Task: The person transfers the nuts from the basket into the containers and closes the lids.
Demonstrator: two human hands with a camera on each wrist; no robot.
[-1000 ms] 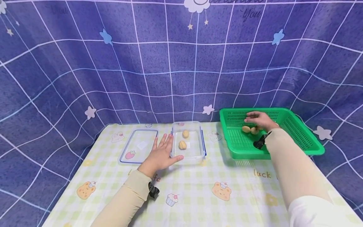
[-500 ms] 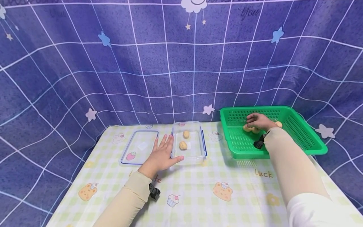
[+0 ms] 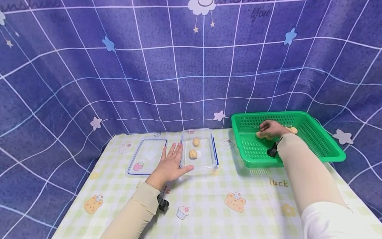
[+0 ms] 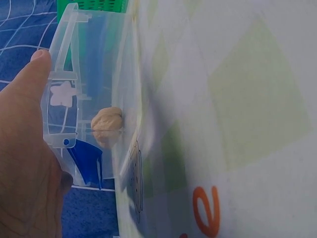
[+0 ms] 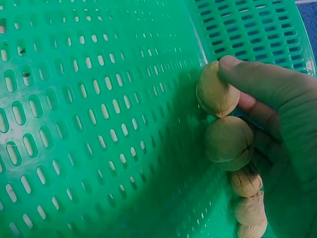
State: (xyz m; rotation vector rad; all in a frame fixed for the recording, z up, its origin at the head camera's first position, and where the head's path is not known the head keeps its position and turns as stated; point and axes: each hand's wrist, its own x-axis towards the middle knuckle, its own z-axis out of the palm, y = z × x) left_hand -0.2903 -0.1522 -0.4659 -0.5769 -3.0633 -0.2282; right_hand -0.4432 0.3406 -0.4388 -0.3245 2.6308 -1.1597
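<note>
Left hand (image 3: 169, 167) over checked tablecloth (image 3: 215, 219), blue backdrop (image 3: 191, 63)

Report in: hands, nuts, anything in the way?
Right hand grips walnut in green basket. Left hand against clear box, two walnuts inside. Possible obstacle: neighbouring walnuts, crowded close.

The head view faces forward and down; close wrist views share its basket (image 3: 248, 145).

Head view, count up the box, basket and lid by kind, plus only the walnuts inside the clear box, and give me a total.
Clear box: 1
Walnuts inside it: 2
Green basket: 1
Blue-edged lid: 1
Total: 5
</note>
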